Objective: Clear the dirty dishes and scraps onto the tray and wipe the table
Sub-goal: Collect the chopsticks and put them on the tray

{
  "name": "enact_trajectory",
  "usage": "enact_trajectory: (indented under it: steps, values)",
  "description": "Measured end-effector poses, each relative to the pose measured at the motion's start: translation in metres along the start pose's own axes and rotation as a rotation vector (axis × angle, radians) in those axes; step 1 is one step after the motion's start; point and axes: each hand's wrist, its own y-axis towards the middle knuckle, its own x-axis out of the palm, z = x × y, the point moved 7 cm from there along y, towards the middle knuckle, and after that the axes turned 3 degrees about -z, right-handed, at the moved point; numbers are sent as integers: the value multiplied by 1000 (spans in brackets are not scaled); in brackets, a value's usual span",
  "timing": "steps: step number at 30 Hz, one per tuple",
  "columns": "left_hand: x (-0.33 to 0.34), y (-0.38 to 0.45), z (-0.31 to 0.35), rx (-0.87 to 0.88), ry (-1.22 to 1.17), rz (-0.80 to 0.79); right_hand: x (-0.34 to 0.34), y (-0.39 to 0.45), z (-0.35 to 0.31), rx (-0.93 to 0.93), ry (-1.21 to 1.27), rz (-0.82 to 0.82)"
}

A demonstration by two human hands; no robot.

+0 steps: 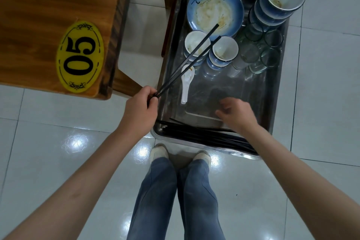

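The left hand (140, 103), arm reaching forward, pinched a pair of black chopsticks (190, 57) slanting over the steel tray (272, 103) of dirty dishes, while the right hand (236, 114) hovered loosely curled, holding nothing, above the tray's near end.

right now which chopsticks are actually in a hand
The pair of chopsticks angled over the small bowls, pinched at its near end by the left hand. The other chopsticks lie loose along the tray's near edge.
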Motion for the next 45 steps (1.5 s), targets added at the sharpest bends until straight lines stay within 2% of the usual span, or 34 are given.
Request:
enact_trajectory:
  steps: [4, 9, 18, 24, 30, 37, 45]
  values:
    - [14, 6, -10, 6, 67, -103, -40, 11, 18, 82, 119, 155]
    - [32, 15, -19, 3, 172, -177, -68, 22, 28, 113, 187, 228]
    - [80, 12, -27, 6, 337, -346, -81, 28, 33, 119, 234, 253]
    - [110, 9, -25, -16, 348, -430, -82, 29, 31, 101, 210, 266]
    - [115, 12, -26, 57, 393, -441, -80, 31, 24, 68, 217, 250]
    - [114, 12, -17, 224, 482, -326, -71, 28, 9, 29, 178, 215]
    - [121, 13, -17, 276, 577, -327, -62, 21, 1, 11, 178, 183]
